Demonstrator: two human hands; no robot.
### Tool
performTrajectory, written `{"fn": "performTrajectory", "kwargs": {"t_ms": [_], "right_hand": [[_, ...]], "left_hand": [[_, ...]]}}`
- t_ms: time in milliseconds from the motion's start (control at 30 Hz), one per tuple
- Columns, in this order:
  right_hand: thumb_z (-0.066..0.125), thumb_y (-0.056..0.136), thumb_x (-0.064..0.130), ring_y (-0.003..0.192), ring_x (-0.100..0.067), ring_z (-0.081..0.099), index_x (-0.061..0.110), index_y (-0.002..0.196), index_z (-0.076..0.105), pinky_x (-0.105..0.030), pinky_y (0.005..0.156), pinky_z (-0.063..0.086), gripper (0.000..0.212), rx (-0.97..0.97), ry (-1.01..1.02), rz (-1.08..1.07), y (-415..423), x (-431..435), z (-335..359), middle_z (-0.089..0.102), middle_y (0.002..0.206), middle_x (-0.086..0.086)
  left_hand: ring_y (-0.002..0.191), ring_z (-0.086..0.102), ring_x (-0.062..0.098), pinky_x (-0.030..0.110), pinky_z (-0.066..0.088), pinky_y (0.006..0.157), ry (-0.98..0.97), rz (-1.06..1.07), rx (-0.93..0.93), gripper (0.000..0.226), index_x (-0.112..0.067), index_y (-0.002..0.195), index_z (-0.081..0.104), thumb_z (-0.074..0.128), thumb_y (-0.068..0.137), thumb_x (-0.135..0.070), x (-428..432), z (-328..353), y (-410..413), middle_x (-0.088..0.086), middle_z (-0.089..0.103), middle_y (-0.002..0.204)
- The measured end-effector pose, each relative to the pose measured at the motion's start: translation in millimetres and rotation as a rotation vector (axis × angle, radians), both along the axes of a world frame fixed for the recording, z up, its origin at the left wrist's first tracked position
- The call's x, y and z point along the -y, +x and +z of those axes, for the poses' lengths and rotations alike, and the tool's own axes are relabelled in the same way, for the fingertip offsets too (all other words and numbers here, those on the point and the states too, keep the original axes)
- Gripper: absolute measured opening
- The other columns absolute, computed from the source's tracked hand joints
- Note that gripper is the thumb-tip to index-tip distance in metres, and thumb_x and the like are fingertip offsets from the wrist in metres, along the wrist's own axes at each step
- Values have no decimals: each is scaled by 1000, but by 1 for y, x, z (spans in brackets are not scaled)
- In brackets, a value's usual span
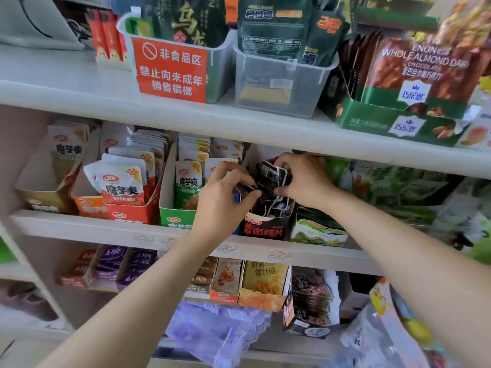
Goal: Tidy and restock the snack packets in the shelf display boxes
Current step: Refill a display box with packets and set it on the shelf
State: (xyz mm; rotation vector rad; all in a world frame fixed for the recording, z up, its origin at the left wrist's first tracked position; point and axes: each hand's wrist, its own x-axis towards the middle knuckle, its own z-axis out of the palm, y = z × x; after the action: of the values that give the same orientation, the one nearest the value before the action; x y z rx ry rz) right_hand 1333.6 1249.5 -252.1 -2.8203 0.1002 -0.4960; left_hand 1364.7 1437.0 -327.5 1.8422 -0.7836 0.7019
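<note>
We see a top shelf carrying, from eleven to two o'clock, a red-sign bin, a clear bin just beside it, and a chocolate box. The middle shelf bears a touching row: tan box at nine o'clock, orange box, red box, green box, and a black box near centre.

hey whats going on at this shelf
A person is tidying a snack display on the middle shelf. The left hand and right hand both grip a bunch of black packets from either side. The packets stand partly in the black box and stick up above its rim. The green box next to it on the left is not being touched.
</note>
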Motion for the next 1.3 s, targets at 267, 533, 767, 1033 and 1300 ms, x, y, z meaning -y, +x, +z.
{"fn": "performTrajectory", "kwargs": {"t_ms": [267, 533, 767, 1033, 1300], "right_hand": [[64, 83, -17, 96, -22, 71, 11, 117, 66, -30, 88, 58, 44, -49, 690, 252, -21, -7, -8, 74, 102, -10], [40, 78, -33, 112, -21, 67, 12, 130, 58, -32, 95, 56, 71, -389, 686, 394, -28, 12, 16, 69, 124, -10], [61, 93, -1, 102, -11, 58, 11, 126, 62, -23, 94, 48, 35, -130, 170, 78, -4, 24, 24, 65, 118, -3], [65, 81, 69, 130, -32, 36, 20, 129, 60, -42, 100, 28, 68, -265, -343, -180, 11, 9, 7, 56, 130, -9], [82, 74, 20, 121, -25, 51, 33, 106, 62, -46, 105, 32, 40, 21, 167, -310, 43, -1, -18, 66, 113, 1]], "left_hand": [[104, 60, 11, 32, 60, 84, -8, -65, -150, 62, -23, 131, 62, 83, 75, -37, 0, 11, -7, -3, 43, 139], [98, 65, 37, 43, 60, 85, 202, 104, -38, 41, -18, 116, 72, 87, 79, -29, 12, 36, -2, 15, 44, 135], [102, 54, 17, 37, 56, 81, 88, 127, -133, 36, -18, 92, 72, 89, 73, -44, 9, 32, 5, 6, 50, 126], [88, 60, 19, 25, 36, 72, -11, 178, -262, 15, -29, 88, 68, 82, 82, -27, 6, 26, 0, 1, 63, 111], [79, 57, 11, 15, 36, 64, -71, 226, -178, 14, -27, 86, 69, 82, 83, -23, 2, 18, -6, -6, 67, 106]]}}
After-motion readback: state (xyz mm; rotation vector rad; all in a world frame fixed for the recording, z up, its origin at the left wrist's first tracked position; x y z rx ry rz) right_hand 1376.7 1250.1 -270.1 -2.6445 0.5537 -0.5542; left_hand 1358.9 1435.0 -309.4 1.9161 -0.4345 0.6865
